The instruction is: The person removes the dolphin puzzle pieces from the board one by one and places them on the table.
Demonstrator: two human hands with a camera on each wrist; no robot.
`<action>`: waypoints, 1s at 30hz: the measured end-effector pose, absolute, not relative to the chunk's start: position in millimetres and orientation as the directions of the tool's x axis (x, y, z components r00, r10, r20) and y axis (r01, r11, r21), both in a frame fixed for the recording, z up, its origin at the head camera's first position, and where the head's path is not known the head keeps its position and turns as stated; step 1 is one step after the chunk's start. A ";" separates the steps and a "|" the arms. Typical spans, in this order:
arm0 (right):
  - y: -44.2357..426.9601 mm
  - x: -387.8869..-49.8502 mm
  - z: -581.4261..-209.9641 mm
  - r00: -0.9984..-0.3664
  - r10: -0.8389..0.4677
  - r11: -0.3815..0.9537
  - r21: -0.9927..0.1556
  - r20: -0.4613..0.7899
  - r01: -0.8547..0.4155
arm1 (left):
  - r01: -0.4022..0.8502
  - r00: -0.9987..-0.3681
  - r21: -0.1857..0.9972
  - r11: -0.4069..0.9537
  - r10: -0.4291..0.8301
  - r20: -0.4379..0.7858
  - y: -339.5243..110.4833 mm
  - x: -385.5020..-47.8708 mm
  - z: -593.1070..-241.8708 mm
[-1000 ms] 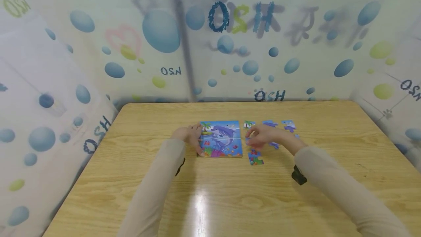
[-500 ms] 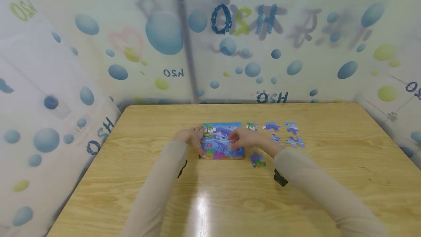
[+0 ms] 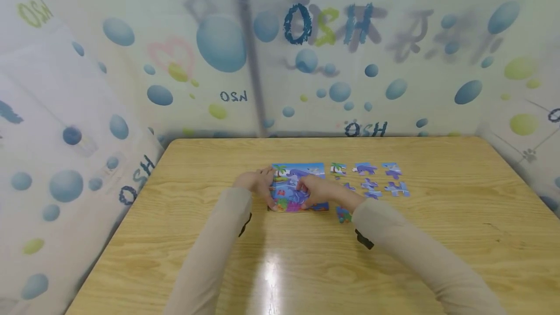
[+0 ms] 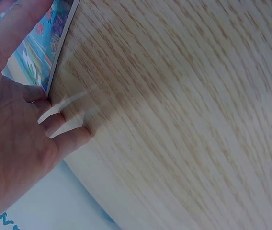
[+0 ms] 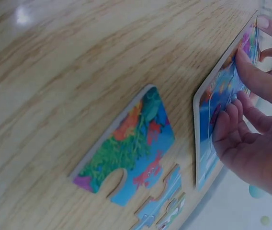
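A puzzle board [image 3: 290, 166] printed with dolphins lies on the wooden table in the head view. My left hand [image 3: 263, 186] rests along its left edge, the thumb reaching toward the near corner. In the left wrist view this hand [image 4: 21, 124] has its fingertips at the board's corner and on the table. My right hand [image 3: 316, 191] lies over the board's middle and near part. Seen from the right wrist, the thumb [image 5: 258, 79] touches the board [image 5: 203, 120] and the other fingers [image 5: 229, 122] bend against it. Whether they pinch a piece is hidden.
Several loose puzzle pieces lie in rows right of the board, among them a palm piece [image 3: 338, 168], a purple dolphin piece [image 3: 365, 168] and a coral piece with a crab [image 5: 131, 148]. A patterned cloth wall [image 3: 302, 96] stands behind the table [image 3: 393, 256].
My right hand has left the loose pieces and moved left onto the board, then a little nearer its front edge. The left hand stays at the board's left side.
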State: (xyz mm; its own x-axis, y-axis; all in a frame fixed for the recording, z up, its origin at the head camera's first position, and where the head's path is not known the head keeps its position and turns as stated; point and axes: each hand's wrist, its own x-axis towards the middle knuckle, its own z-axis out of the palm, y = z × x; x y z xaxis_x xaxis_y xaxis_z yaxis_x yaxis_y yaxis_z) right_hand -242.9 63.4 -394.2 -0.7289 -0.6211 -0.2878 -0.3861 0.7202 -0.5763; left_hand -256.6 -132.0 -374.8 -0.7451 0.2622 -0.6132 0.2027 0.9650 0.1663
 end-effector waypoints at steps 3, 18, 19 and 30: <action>63.2 -242.4 -393.8 -0.731 -0.621 0.724 -0.562 -0.281 -0.399 | 0.194 -0.745 0.173 0.966 0.260 -0.615 -131.2 -257.1 -374.4; 65.5 -238.2 -387.2 -0.736 -0.620 0.702 -0.612 -0.273 -0.364 | 0.234 -0.737 0.132 0.963 0.264 -0.623 -129.6 -256.8 -373.5; 66.2 -238.4 -386.9 -0.730 -0.626 0.692 -0.626 -0.273 -0.359 | 0.230 -0.736 0.133 0.964 0.262 -0.624 -129.5 -256.6 -373.4; 80.6 -243.1 -381.1 -0.636 -0.728 0.563 -0.751 -0.254 -0.345 | 0.238 -0.729 0.144 0.961 0.275 -0.627 -130.9 -256.4 -374.8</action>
State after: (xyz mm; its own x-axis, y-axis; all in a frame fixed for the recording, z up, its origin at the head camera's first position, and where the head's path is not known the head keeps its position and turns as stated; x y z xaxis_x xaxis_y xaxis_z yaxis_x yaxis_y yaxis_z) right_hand -243.1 80.6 -381.1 -0.6364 -0.7283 -0.2539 -0.3449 0.5631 -0.7509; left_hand -256.4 -130.9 -374.8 -0.7286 0.2745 -0.6275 0.2376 0.9606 0.1443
